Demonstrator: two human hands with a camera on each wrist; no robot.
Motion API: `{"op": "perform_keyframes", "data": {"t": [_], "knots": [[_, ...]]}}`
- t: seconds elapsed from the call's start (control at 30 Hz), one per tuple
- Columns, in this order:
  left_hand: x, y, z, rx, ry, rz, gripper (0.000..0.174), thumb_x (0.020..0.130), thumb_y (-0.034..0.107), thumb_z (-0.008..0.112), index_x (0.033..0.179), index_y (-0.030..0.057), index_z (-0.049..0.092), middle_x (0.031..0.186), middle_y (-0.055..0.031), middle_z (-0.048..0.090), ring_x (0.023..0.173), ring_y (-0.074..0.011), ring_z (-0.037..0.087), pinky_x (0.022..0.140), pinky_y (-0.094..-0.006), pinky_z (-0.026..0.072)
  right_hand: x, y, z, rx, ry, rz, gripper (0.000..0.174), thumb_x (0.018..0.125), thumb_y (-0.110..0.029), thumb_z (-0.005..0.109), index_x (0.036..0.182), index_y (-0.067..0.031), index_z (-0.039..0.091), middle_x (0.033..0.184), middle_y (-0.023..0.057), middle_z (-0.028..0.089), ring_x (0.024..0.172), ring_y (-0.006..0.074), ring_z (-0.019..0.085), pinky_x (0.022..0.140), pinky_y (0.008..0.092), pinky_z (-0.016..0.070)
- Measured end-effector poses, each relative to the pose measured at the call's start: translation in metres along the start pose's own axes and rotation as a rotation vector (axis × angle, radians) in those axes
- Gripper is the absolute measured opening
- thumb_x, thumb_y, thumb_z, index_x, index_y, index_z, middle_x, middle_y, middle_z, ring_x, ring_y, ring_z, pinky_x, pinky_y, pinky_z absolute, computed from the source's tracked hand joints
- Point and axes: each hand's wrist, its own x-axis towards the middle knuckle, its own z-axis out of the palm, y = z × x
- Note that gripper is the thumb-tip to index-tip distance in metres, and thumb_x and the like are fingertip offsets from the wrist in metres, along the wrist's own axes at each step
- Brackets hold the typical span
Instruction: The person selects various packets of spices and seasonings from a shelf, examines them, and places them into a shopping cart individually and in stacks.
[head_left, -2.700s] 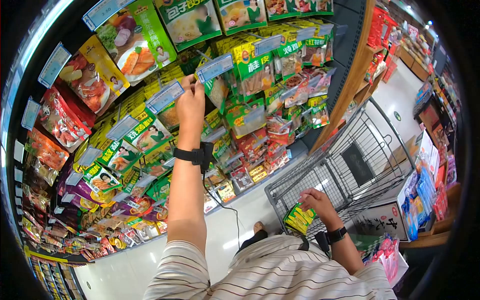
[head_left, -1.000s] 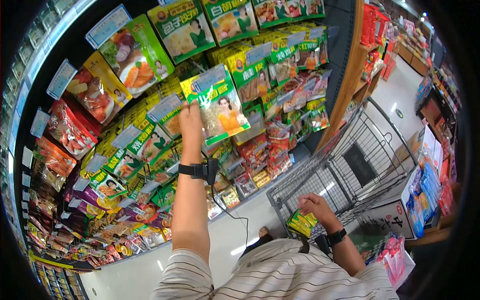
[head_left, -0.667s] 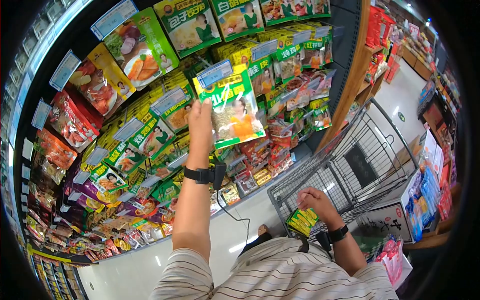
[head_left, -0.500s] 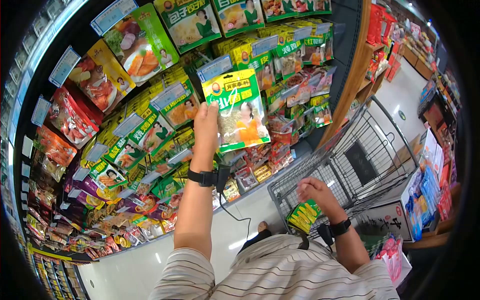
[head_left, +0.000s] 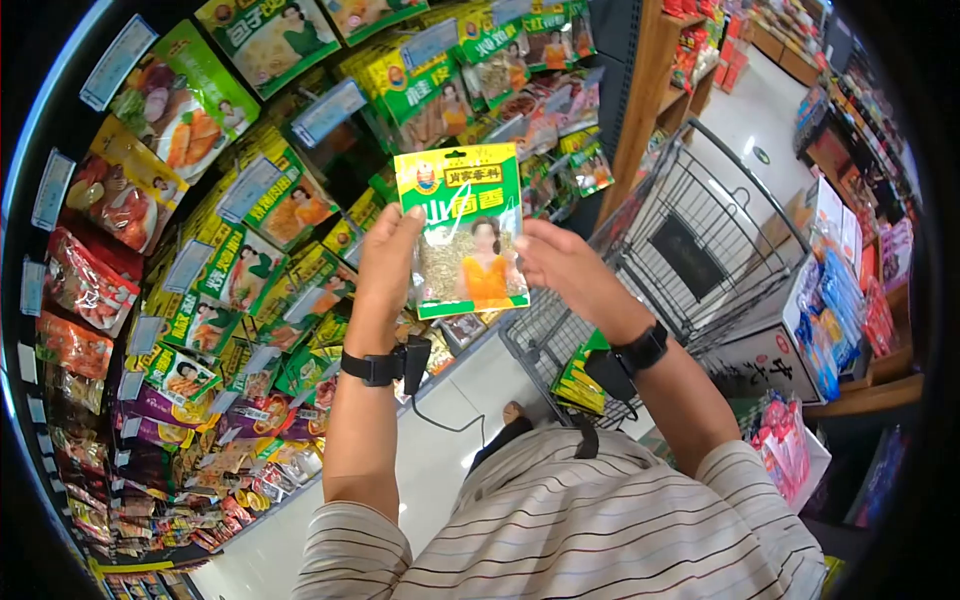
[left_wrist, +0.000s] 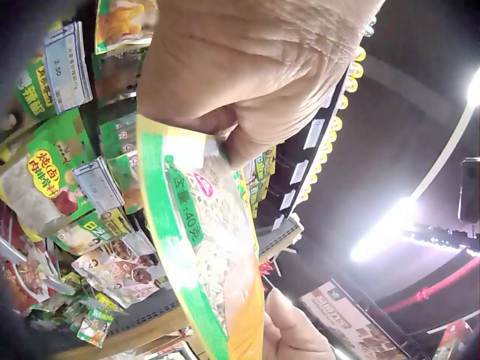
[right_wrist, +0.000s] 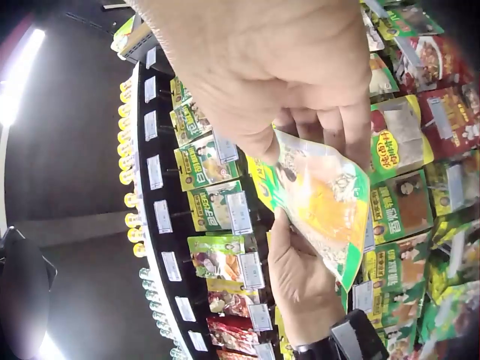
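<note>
A green-and-yellow spice packet (head_left: 466, 235) with a clear window of small pale seeds is held upright in front of the body. My left hand (head_left: 385, 262) pinches its left edge, thumb on the front. At the opposite edge my right hand (head_left: 572, 270) also grips it, thumb in front and fingers behind in the right wrist view. The left wrist view shows the packet (left_wrist: 214, 240) from its side, bowed, beneath the left hand (left_wrist: 255, 75). In the right wrist view the right hand (right_wrist: 277, 67) is above the packet (right_wrist: 319, 199).
A shelf wall of hanging seasoning packets (head_left: 285, 195) with price tags (head_left: 328, 113) fills the left. To the right stands a wire shopping cart (head_left: 690, 240), with several green-yellow packets (head_left: 580, 378) at its near end. Beside it is a white box (head_left: 755, 345) with blue bags.
My left hand has taken the spice packet off its hook and brought it toward the body. The right hand has risen from beside the cart and now holds the packet too.
</note>
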Motion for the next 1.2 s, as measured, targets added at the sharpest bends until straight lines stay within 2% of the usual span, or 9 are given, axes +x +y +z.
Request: {"op": "perform_keyframes", "data": {"t": [0.13, 0.17, 0.3, 0.37, 0.53, 0.8, 1.0, 1.1, 1.2], "knots": [[0.000, 0.000, 0.003, -0.011, -0.014, -0.023, 0.019, 0.101, 0.020, 0.058, 0.108, 0.0024, 0.061, 0.102, 0.0003, 0.064, 0.093, -0.0062, 0.055, 0.087, -0.0244, 0.0436, 0.008, 0.008, -0.006, -0.039, -0.006, 0.046, 0.035, 0.102, -0.024, 0.056, 0.130, -0.0042, 0.057, 0.116, 0.0004, 0.065, 0.099, 0.0072, 0.063, 0.084, 0.0247, 0.0522], [0.000, -0.002, 0.003, -0.003, -0.022, -0.027, 0.019, 0.101, 0.020, 0.058, 0.108, 0.0024, 0.061, 0.102, 0.0002, 0.064, 0.093, -0.0064, 0.055, 0.087, -0.0245, 0.0436, 0.008, 0.008, 0.000, -0.032, 0.061, 0.020, 0.031, 0.101, -0.024, 0.057, 0.125, -0.0055, 0.060, 0.099, -0.0033, 0.067, 0.057, -0.0025, 0.041, 0.050, 0.0159, 0.0307], [0.000, -0.001, 0.004, 0.047, -0.041, -0.017, 0.018, 0.100, 0.021, 0.061, 0.105, 0.0036, 0.061, 0.100, -0.0001, 0.065, 0.091, -0.0064, 0.056, 0.086, -0.0242, 0.0438, 0.010, 0.014, -0.008, -0.006, 0.090, 0.043, 0.031, 0.101, -0.024, 0.057, 0.126, -0.0052, 0.060, 0.112, -0.0010, 0.065, 0.093, 0.0063, 0.061, 0.076, 0.0250, 0.0507], [-0.002, 0.003, 0.010, 0.077, -0.042, 0.006, 0.018, 0.099, 0.022, 0.062, 0.103, 0.0042, 0.061, 0.099, 0.0000, 0.065, 0.090, -0.0060, 0.055, 0.085, -0.0238, 0.0439, 0.006, 0.007, 0.005, 0.085, 0.132, -0.028, 0.029, 0.101, -0.024, 0.056, 0.122, -0.0041, 0.061, 0.102, 0.0000, 0.065, 0.076, 0.0042, 0.059, 0.061, 0.0222, 0.0469], [0.002, 0.004, 0.012, 0.129, -0.134, -0.015, 0.020, 0.102, 0.026, 0.059, 0.103, 0.0062, 0.062, 0.098, 0.0023, 0.065, 0.086, -0.0034, 0.054, 0.080, -0.0213, 0.0443, 0.005, 0.008, -0.002, 0.052, 0.130, 0.003, 0.027, 0.101, -0.026, 0.057, 0.117, -0.0046, 0.062, 0.100, -0.0008, 0.065, 0.079, 0.0057, 0.060, 0.064, 0.0238, 0.0473], [0.084, 0.019, -0.055, 0.286, 0.256, 0.082, 0.047, 0.104, 0.034, 0.049, 0.132, -0.0034, 0.049, 0.126, -0.0169, 0.060, 0.106, -0.0240, 0.064, 0.086, -0.0340, 0.0557, -0.008, 0.022, -0.026, -0.058, 0.196, 0.013, 0.027, 0.101, -0.029, 0.054, 0.110, -0.0058, 0.064, 0.086, -0.0008, 0.067, 0.062, 0.0063, 0.056, 0.061, 0.0229, 0.0399], [0.158, 0.015, -0.115, 1.005, 0.528, 0.254, 0.043, 0.099, 0.035, 0.056, 0.126, 0.0007, 0.058, 0.124, -0.0155, 0.062, 0.109, -0.0314, 0.062, 0.093, -0.0364, 0.0508, -0.018, 0.037, -0.040, 0.012, 0.254, 0.066, 0.026, 0.100, -0.026, 0.057, 0.111, -0.0052, 0.066, 0.092, -0.0032, 0.066, 0.072, 0.0036, 0.055, 0.064, 0.0221, 0.0416], [0.189, 0.019, -0.117, 1.004, 0.620, 0.365, 0.047, 0.100, 0.035, 0.055, 0.135, 0.0035, 0.050, 0.120, -0.0161, 0.062, 0.110, -0.0347, 0.062, 0.093, -0.0374, 0.0505, -0.025, 0.034, -0.039, -0.024, 0.272, 0.097, 0.025, 0.100, -0.026, 0.058, 0.112, -0.0063, 0.067, 0.094, -0.0053, 0.065, 0.076, 0.0018, 0.053, 0.066, 0.0208, 0.0411], [0.197, 0.025, -0.108, 0.400, 0.607, 0.388, 0.043, 0.100, 0.031, 0.053, 0.129, 0.0009, 0.047, 0.115, -0.0171, 0.062, 0.108, -0.0358, 0.062, 0.089, -0.0409, 0.0531, -0.026, 0.047, -0.046, -0.027, 0.281, 0.111, 0.024, 0.100, -0.026, 0.057, 0.113, -0.0073, 0.067, 0.094, -0.0061, 0.065, 0.076, 0.0016, 0.053, 0.067, 0.0200, 0.0415]]}}
